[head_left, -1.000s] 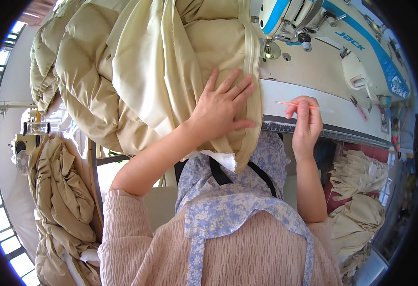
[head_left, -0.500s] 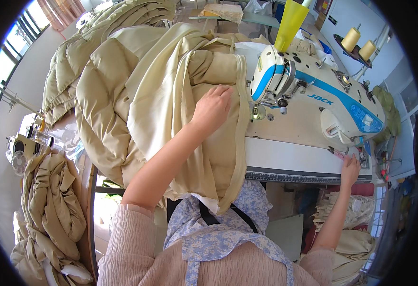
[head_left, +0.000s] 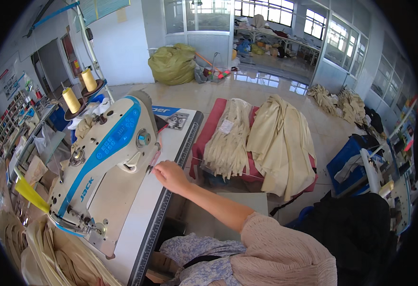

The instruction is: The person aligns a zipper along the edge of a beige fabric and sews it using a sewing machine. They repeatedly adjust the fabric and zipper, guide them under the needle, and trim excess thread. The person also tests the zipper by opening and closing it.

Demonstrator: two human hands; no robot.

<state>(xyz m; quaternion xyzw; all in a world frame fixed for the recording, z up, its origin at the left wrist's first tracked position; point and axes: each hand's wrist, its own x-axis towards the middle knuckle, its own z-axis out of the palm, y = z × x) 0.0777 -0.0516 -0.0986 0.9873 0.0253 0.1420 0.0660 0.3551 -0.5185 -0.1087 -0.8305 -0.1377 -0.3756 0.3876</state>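
Note:
My right hand (head_left: 170, 177) is at the front edge of the sewing machine's table, fingers closed in a pinch. A small dark metal tip (head_left: 150, 168) shows at the fingertips; what it belongs to is hidden. Close by lies a narrow pink item (head_left: 156, 157), beside the base of the white and blue sewing machine (head_left: 105, 148). Beige fabric (head_left: 59, 252) is bunched around the needle end at lower left. Only a sliver of what looks like my left hand (head_left: 105, 281) shows at the lower rim, against that fabric; its fingers are cut off.
A ruler strip (head_left: 157, 221) edges the table. On the right, beige cut strips (head_left: 229, 138) and a folded beige cloth (head_left: 282, 143) lie on a red support. Two cream thread cones (head_left: 70, 100) stand behind the machine. A blue bin (head_left: 354, 159) and black cloth (head_left: 347, 238) are further right.
My view has swung to the right, bringing the floor and stacked pieces into sight. My right hand stays by the pink item; my left hand has almost left the picture.

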